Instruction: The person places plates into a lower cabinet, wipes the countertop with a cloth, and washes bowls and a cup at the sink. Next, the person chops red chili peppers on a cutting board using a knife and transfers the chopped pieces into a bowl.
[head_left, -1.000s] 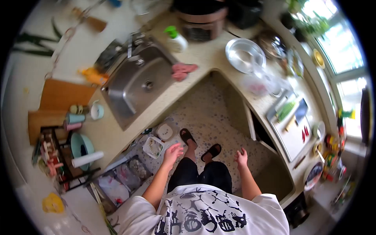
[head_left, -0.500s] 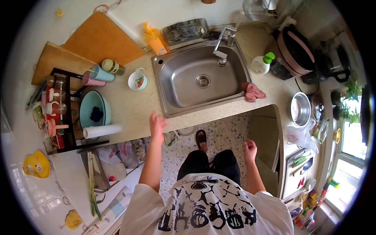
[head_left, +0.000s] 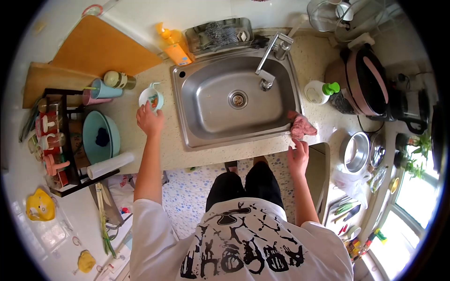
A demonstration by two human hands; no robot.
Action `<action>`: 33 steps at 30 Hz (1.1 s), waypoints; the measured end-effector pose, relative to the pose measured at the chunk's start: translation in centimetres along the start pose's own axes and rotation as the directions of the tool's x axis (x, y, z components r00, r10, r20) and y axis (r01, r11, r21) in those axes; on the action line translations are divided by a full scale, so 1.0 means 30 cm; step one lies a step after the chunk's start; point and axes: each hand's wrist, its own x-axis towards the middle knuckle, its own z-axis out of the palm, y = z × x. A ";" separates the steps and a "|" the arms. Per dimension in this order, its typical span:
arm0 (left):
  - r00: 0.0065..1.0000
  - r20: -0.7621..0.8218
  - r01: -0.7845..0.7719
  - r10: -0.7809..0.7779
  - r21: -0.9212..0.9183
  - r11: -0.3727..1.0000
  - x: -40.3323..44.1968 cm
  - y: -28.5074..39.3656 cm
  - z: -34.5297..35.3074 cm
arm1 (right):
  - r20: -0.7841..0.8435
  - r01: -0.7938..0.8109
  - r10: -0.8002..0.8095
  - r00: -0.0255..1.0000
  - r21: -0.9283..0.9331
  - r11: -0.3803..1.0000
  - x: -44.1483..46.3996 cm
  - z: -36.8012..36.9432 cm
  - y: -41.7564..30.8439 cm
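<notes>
My left hand (head_left: 150,120) is at the near edge of a small white cup (head_left: 151,98) with something orange-red inside, left of the sink; its fingers are apart and reach over the rim, and no grip on the cup shows. My right hand (head_left: 298,155) hangs over the counter's front edge, just below a pink cloth (head_left: 302,127) on the sink's right front corner. Its fingers are apart and hold nothing. Between the hands lies the steel sink (head_left: 211,107) with its faucet (head_left: 272,61).
An orange bottle (head_left: 174,47) and cutting boards (head_left: 103,49) stand behind. On the left are a teal basin (head_left: 112,140) and a dark rack (head_left: 68,140). To the right are a green-topped bottle (head_left: 317,92), a cooker (head_left: 370,84) and a metal bowl (head_left: 355,152).
The view has turned toward the sink and come closer. My left hand has moved forward to the white cup, and my right hand has risen toward the pink cloth.
</notes>
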 end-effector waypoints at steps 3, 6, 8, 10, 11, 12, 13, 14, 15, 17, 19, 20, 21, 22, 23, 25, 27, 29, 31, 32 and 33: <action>0.966 -0.142 -0.231 0.215 -0.106 0.967 -0.015 0.074 0.062 | -0.026 0.153 -0.154 0.988 -0.048 0.987 0.200 0.042 0.018; 0.983 -0.104 -0.184 0.152 -0.547 0.817 -0.131 0.279 0.084 | 0.091 0.097 -0.113 0.989 0.168 0.981 0.418 0.121 0.028; 0.960 0.277 0.239 0.035 -0.882 0.407 -0.238 0.389 0.219 | 0.092 0.157 -0.177 0.980 0.187 0.970 0.595 0.176 0.015; 0.706 0.700 0.708 0.105 -0.694 -0.133 -0.318 0.557 0.176 | 0.204 0.080 -0.126 0.971 0.218 0.973 0.774 0.225 -0.042; 0.655 0.739 0.751 0.161 -0.610 -0.255 -0.360 0.627 0.196 | 0.248 0.070 -0.124 0.961 0.216 0.974 0.861 0.248 -0.083; 0.607 0.762 0.777 0.224 -0.510 -0.370 -0.393 0.693 0.213 | 0.309 -0.013 -0.061 0.949 0.230 0.973 0.940 0.289 -0.111; 0.576 0.780 0.790 0.245 -0.454 -0.411 -0.418 0.757 0.222 | 0.369 -0.093 -0.001 0.929 0.238 0.967 1.016 0.331 -0.125; 0.546 0.794 0.799 0.267 -0.398 -0.451 -0.439 0.813 0.225 | 0.360 -0.116 0.039 0.932 0.193 0.974 1.091 0.384 -0.119; 0.515 0.807 0.805 0.288 -0.341 -0.486 -0.457 0.854 0.229 | 0.349 -0.140 0.081 0.934 0.149 0.979 1.152 0.448 -0.107; 0.492 0.806 0.788 0.328 -0.252 -0.562 -0.484 0.917 0.254 | 0.461 -0.264 0.166 0.872 0.156 0.952 1.206 0.439 -0.170; 0.489 0.791 0.761 0.369 -0.179 -0.624 -0.506 0.964 0.293 | 0.495 -0.232 0.108 0.862 0.197 0.952 1.203 0.445 -0.157; 0.486 0.782 0.742 0.389 -0.134 -0.657 -0.513 0.987 0.319 | 0.507 -0.218 0.081 0.858 0.217 0.951 1.200 0.439 -0.145; 0.486 0.773 0.721 0.409 -0.090 -0.687 -0.518 1.004 0.349 | 0.578 -0.304 0.133 0.805 0.208 0.930 1.184 0.414 -0.152; 0.487 0.760 0.700 0.431 -0.045 -0.713 -0.516 1.025 0.378 | 0.542 -0.245 0.047 0.839 0.299 0.922 1.144 0.422 -0.107; 0.485 0.749 0.683 0.451 -0.003 -0.730 -0.511 1.049 0.402 | 0.496 -0.181 -0.038 0.867 0.385 0.905 1.085 0.452 -0.022; 0.523 0.669 0.651 0.528 0.085 -0.754 -0.502 1.075 0.457 | 0.482 -0.210 -0.110 0.869 0.561 0.801 0.970 0.406 0.006; 0.545 0.630 0.633 0.553 0.123 -0.764 -0.489 1.107 0.481 | 0.466 -0.218 -0.155 0.871 0.649 0.729 0.862 0.338 -0.051; 0.552 0.641 0.626 0.533 0.104 -0.773 -0.477 1.138 0.473 | 0.355 -0.040 -0.261 0.898 0.656 0.754 0.787 0.340 -0.102; 0.490 0.728 0.602 0.479 0.114 -0.790 -0.470 1.154 0.427 | 0.481 -0.340 0.014 0.877 0.600 0.724 0.782 0.365 -0.162; 0.458 0.767 0.589 0.449 0.117 -0.800 -0.461 1.151 0.402 | 0.537 -0.479 0.145 0.831 0.559 0.677 0.783 0.380 -0.189; 0.485 0.751 0.567 0.449 0.122 -0.815 -0.463 1.132 0.407 | 0.530 -0.454 0.149 0.835 0.511 0.730 0.795 0.400 -0.214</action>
